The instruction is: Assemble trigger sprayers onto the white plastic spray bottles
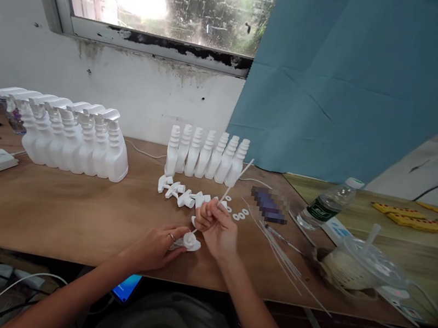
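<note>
Near the table's front edge, my left hand (153,249) is closed around a white trigger spray head (190,241), its round collar facing up. My right hand (217,230) pinches a thin white dip tube (238,180); one end points up and away, the lower end is at the collar. Whether the tube sits inside the collar I cannot tell. Just beyond my hands lie several loose spray heads (175,190), partly hidden by my right hand. Small white ring washers (241,215) are scattered to the right, beside a bundle of long thin tubes (281,257).
A row of white bottles without heads (206,156) stands at the back. To the left is a row of bottles with spray heads (76,144). At right are a water bottle (325,206), a lidded drink cup (361,264) and a power strip (335,230).
</note>
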The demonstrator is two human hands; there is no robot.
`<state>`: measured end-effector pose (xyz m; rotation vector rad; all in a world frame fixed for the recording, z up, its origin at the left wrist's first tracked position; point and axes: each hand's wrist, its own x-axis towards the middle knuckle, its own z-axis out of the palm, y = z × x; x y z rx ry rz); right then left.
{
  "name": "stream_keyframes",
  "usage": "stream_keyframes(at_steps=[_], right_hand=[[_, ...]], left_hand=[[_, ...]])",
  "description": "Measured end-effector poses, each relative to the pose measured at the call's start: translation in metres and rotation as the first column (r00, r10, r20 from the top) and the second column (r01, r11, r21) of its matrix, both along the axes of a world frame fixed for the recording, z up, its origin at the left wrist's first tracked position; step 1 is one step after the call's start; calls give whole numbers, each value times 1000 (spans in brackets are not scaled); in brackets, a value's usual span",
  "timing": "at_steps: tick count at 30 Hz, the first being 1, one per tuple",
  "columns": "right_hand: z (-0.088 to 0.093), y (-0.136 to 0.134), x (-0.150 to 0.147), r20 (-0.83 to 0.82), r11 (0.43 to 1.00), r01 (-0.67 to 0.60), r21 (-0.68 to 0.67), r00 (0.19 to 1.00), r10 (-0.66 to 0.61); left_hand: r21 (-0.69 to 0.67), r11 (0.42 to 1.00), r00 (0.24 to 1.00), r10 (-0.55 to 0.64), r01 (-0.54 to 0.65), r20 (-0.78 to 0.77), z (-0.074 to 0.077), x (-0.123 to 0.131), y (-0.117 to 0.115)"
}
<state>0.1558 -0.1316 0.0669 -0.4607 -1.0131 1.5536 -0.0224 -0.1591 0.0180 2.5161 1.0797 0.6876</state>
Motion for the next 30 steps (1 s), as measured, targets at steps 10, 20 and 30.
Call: stream_keyframes(at_steps=[10,20,30], right_hand=[[-17,2,-17,-12,992,52,115,999,-51],[-20,4,-23,66,991,-19,131,998,10],[-23,-1,-25,56,998,-31,54,998,28]], left_hand=[[10,1000,1000,-10,10,4,1,0,1],[16,999,999,-32,32,34,3,1,0],[-7,1000,1000,-22,22,-10,-1,-1,1]])
